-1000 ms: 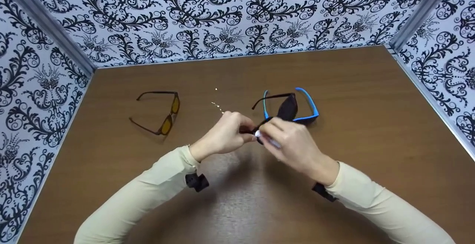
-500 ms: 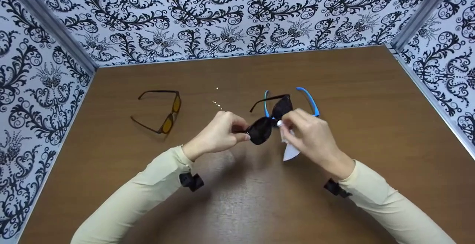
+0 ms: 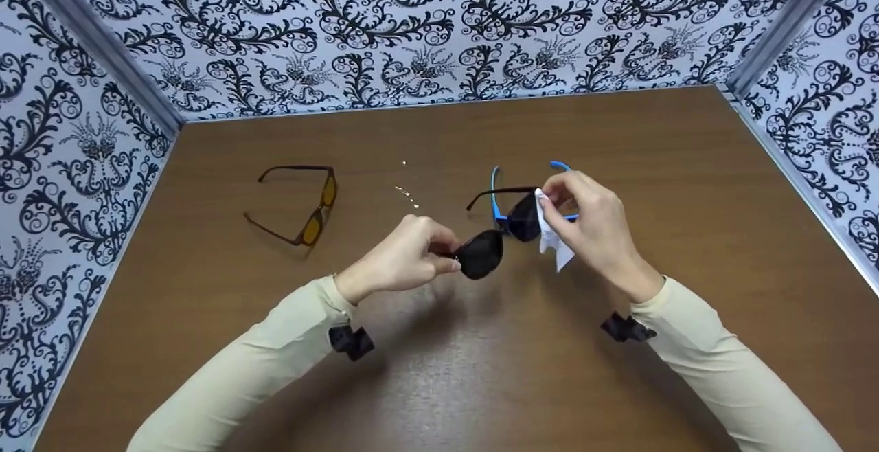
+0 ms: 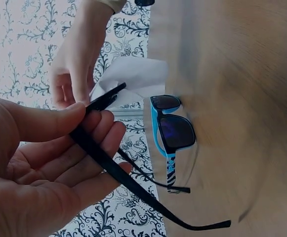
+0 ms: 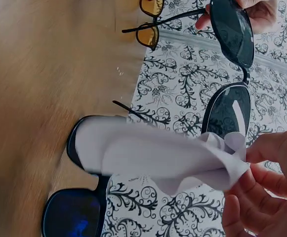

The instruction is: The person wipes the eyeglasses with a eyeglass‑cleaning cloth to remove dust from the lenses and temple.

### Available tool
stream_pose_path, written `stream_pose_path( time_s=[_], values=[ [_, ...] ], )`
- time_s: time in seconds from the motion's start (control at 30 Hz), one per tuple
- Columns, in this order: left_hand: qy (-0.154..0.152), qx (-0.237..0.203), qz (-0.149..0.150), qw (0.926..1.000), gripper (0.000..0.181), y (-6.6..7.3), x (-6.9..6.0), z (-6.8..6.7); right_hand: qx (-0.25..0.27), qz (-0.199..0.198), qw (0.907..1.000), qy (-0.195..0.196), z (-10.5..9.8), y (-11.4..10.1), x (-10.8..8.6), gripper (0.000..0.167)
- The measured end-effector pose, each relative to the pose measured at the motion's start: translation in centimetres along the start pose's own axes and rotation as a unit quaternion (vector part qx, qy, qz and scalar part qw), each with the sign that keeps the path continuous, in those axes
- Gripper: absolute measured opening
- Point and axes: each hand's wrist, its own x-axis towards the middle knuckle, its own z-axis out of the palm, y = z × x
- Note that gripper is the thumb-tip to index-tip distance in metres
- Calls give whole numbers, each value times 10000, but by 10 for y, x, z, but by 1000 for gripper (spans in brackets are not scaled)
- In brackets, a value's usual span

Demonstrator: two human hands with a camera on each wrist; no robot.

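Observation:
Black sunglasses (image 3: 480, 254) are held above the table by my left hand (image 3: 405, 256), whose thumb and fingers pinch them at the left end of the frame near the hinge. My right hand (image 3: 590, 225) pinches a white cloth (image 3: 555, 242) beside the far dark lens (image 5: 227, 111); the cloth hangs down from the fingers. In the left wrist view one black temple (image 4: 148, 197) sticks out past my left palm. Behind the held pair, blue-framed sunglasses (image 4: 175, 131) lie on the table, partly hidden in the head view by the black pair and my right hand.
Glasses with yellow lenses (image 3: 312, 229) lie on the left of the wooden table (image 3: 275, 342), temples unfolded. Several tiny shiny bits (image 3: 408, 196) lie near the middle. Patterned panels (image 3: 384, 26) enclose the table at the back and both sides.
My right hand with the cloth has moved from the near lens, rightward and away from me, to the far lens. My left hand keeps its grip and has shifted slightly left.

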Motion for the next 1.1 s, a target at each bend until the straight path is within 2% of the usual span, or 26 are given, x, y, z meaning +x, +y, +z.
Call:
stream_pose_path(
  time_s=[0.13, 0.27, 0.33, 0.43, 0.53, 0.67, 0.77, 0.87, 0.93, 1.1],
  values=[
    [33, 17, -21, 10000, 7, -1, 0, 0, 86, -548, 9983, -149, 6, -5, 0, 8],
    [174, 34, -41, 9998, 8, -2, -1, 0, 8, -1260, 9912, -408, 11, -12, -6, 8],
    [246, 18, -25, 9997, 9, -2, -2, -1, -94, -1482, 9877, -491, 12, -13, -9, 9],
    [293, -24, -28, 9996, 8, -3, -3, -3, -384, -1513, 9866, -478, 10, -10, -12, 10],
    [246, -78, -20, 9997, 9, -4, -5, -5, -633, -1187, 9904, -313, 6, -2, -13, 11],
    [119, -79, 4, 9999, 8, -4, -7, -4, -641, -633, 9959, -22, 1, 4, -9, 10],
    [28, -50, 29, 10000, 7, -3, -8, -2, -602, -501, 9969, 42, -1, 2, -6, 8],
    [36, -38, 35, 10000, 8, -1, -8, 0, -544, -691, 9961, -7, 2, -5, -4, 8],
    [109, -30, 30, 9999, 8, -1, -8, 1, -472, -954, 9943, -96, 5, -10, -5, 9],
    [313, -106, 24, 9995, 8, -3, -7, 1, -350, -1536, 9862, -512, 13, -16, -15, 9]
  ],
)
